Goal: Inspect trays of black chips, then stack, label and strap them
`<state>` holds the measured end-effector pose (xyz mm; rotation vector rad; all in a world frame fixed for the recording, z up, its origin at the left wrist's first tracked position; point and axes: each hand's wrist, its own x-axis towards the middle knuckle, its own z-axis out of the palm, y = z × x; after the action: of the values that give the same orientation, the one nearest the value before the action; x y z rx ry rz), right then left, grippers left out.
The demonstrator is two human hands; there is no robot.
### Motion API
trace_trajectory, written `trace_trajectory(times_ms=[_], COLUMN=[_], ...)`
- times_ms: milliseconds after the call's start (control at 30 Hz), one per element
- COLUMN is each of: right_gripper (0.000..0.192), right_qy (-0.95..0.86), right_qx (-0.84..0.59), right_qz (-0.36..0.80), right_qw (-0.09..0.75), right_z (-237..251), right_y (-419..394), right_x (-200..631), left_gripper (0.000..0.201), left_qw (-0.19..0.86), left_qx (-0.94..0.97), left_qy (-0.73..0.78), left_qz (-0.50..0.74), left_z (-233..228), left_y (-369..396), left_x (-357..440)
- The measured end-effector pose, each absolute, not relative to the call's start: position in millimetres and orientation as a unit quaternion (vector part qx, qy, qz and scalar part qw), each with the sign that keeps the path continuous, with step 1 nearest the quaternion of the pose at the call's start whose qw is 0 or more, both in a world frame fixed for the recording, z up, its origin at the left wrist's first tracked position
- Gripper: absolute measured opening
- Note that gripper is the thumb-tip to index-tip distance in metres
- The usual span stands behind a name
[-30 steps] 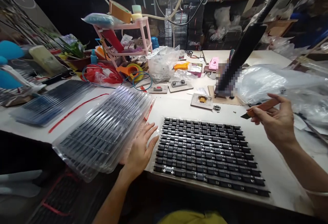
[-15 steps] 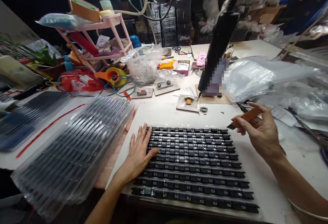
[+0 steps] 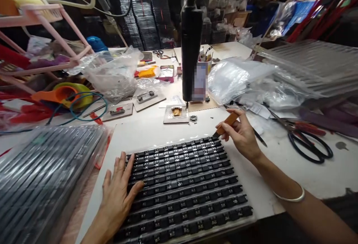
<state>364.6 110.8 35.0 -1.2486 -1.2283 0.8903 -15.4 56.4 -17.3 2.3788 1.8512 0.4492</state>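
A clear plastic tray (image 3: 248, 219) with rows of small black parts (image 3: 181, 184) lies on the white table in front of me. My left hand (image 3: 119, 188) rests on the tray's left edge, fingers spread, thumb over the parts. Near the far right corner of the tray, my right hand (image 3: 240, 132) is closed around a flat tool with a brown handle (image 3: 228, 123). Its dark tip points down at the end of the farthest row; whether it touches the parts I cannot tell.
Stacked clear trays (image 3: 56, 173) lie on the left. Black-handled scissors (image 3: 303, 139) and plastic bags (image 3: 237, 80) are at the right. A dark upright tool (image 3: 191, 54) hangs above a small fixture (image 3: 176, 115). A tape dispenser (image 3: 61, 95) stands near the pink rack (image 3: 67, 56).
The camera has turned to the right, so the scene has shifted left. My right hand has brought the brown-handled tool closer to the tray's far right corner. My left hand stays on the left edge.
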Motion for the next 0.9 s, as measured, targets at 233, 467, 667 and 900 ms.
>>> trace_trajectory(times_ms=[233,467,667,900], right_gripper=[0.045,0.045,0.045,0.042], right_qy=[-0.525,-0.527,-0.500,-0.520], right_qx=[-0.515,-0.517,-0.509,-0.521], right_qz=[0.427,0.430,0.438,0.426], right_qw=[0.526,0.519,0.546,0.527], right_z=[25.4,24.1,27.0,22.6], right_y=[109.9,109.1,111.9,110.3], right_x=[356.5,355.4,353.8,355.5], left_gripper=[0.059,0.060,0.059,0.058], left_qw=[0.058,0.097,0.118,0.119], left_qx=[0.781,0.774,0.764,0.758], left_qy=[0.605,0.611,0.612,0.614], left_qz=[0.146,0.137,0.163,0.186], left_z=[-16.3,-13.3,-9.5,-11.3], left_y=[58.1,56.5,55.5,54.9], left_x=[-17.5,-19.3,-15.5,-16.0])
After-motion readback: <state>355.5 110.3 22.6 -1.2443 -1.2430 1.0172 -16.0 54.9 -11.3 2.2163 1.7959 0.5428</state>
